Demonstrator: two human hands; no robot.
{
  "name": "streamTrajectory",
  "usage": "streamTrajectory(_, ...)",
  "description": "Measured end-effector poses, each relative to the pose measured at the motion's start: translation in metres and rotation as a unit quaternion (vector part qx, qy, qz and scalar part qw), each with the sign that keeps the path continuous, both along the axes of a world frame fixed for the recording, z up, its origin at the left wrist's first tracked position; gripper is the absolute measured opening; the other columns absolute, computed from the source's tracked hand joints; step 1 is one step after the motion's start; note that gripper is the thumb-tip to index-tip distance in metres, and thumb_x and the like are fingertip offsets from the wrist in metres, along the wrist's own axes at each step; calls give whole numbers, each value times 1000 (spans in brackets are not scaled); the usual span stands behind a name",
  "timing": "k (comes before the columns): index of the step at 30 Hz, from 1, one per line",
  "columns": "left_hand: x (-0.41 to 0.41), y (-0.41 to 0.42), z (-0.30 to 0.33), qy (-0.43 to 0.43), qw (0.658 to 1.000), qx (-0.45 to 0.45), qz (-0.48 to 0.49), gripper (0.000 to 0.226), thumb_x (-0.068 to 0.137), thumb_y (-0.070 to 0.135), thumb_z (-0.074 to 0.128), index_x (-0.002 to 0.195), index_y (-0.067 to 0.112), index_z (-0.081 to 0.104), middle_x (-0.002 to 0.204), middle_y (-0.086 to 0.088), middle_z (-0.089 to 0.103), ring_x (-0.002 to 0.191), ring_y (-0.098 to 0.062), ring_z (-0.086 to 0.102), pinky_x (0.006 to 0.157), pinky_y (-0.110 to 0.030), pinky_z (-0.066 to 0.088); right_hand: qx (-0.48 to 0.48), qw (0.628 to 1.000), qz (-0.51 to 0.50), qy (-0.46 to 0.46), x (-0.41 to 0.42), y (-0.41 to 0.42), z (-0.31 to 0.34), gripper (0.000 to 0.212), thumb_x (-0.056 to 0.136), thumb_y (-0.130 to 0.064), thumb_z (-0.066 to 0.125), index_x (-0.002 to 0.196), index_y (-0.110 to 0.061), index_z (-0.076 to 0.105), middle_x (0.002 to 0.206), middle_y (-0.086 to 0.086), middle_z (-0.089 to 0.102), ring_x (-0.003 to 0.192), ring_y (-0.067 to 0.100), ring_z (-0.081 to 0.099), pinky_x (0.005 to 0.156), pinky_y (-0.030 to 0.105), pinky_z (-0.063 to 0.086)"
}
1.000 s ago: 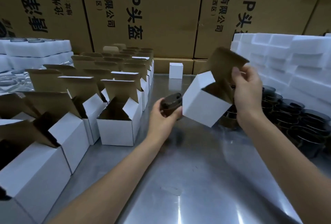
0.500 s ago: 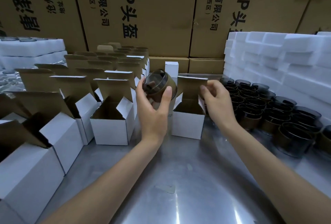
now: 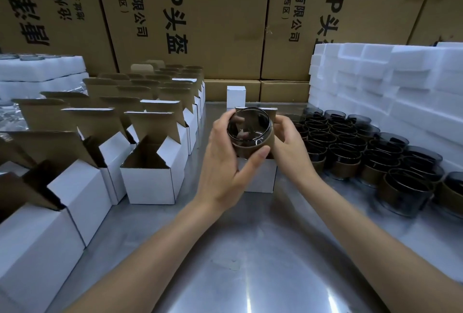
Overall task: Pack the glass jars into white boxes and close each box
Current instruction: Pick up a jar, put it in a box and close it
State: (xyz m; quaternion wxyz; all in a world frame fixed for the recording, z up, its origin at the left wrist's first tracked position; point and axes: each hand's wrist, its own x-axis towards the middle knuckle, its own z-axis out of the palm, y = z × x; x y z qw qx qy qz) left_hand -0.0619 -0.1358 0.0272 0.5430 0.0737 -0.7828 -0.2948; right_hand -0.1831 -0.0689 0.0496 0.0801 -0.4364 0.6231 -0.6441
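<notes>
1. Jar [image 3: 249, 135]: round, smoked dark glass with a brown band round its lower wall; open mouth tilted toward the camera, held over the mouth of a white box [image 3: 260, 177] at the table's centre.
2. Left hand [image 3: 225, 160]: fingers and thumb curled round the jar, thumb across the brown band.
3. Right hand [image 3: 288, 142]: fingers curled behind the jar at the box's raised brown flap; exact hold hidden.
4. Open boxes [image 3: 150, 180]: white outside, brown inside, flaps upright, standing in rows at left; contents cannot be seen.
5. More jars [image 3: 370, 152]: same kind, crowded together at right on the shiny metal table [image 3: 238, 262].
6. Foam blocks [image 3: 390, 82]: white, stacked behind them.
</notes>
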Motion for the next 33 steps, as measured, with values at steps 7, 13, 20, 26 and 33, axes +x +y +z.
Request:
streamTrajectory(7, 7, -17, 4, -13, 996, -51, 71, 73, 84, 61, 51, 137, 16, 31, 122, 12, 41, 111, -8, 47, 95, -35, 46, -2, 1000, 2, -10, -2, -5, -4, 38, 92, -6, 38, 124, -19, 54, 110, -11, 63, 105, 3, 58, 80, 11, 46)
streamTrajectory(13, 9, -25, 1, -37, 994, -35, 93, 72, 80, 60, 54, 133, 15, 37, 115, 13, 44, 101, -14, 55, 82, -42, 54, -57, 995, -35, -77, 2, -6, -13, 38, 95, -6, 32, 104, -33, 57, 107, -3, 64, 103, 14, 63, 85, 34, 54)
streamTrajectory(20, 7, -21, 2, -57, 994, -29, 93, 67, 76, 64, 56, 129, 25, 41, 111, 20, 45, 102, -7, 53, 81, -37, 56, -62, 991, -62, -98, 0, -5, -16, 30, 94, -4, 35, 98, -26, 54, 103, -3, 64, 99, 16, 64, 81, 32, 54)
streamTrajectory(26, -4, -13, 12, -90, 992, 19, 86, 69, 75, 64, 62, 132, 30, 41, 122, 18, 55, 115, -13, 53, 93, -43, 50, -45, 997, -63, -23, 2, -5, -17, 29, 92, -2, 35, 80, -22, 52, 84, 4, 61, 79, 12, 58, 68, 29, 49)
streamTrajectory(33, -1, -17, 10, -146, 981, -49, 120, 43, 82, 56, 62, 117, 35, 49, 105, 21, 55, 96, 4, 43, 102, -53, 39, -48, 993, -60, 86, 5, 0, -19, 34, 90, -8, 39, 109, -33, 51, 116, -3, 51, 105, 3, 51, 88, 34, 46)
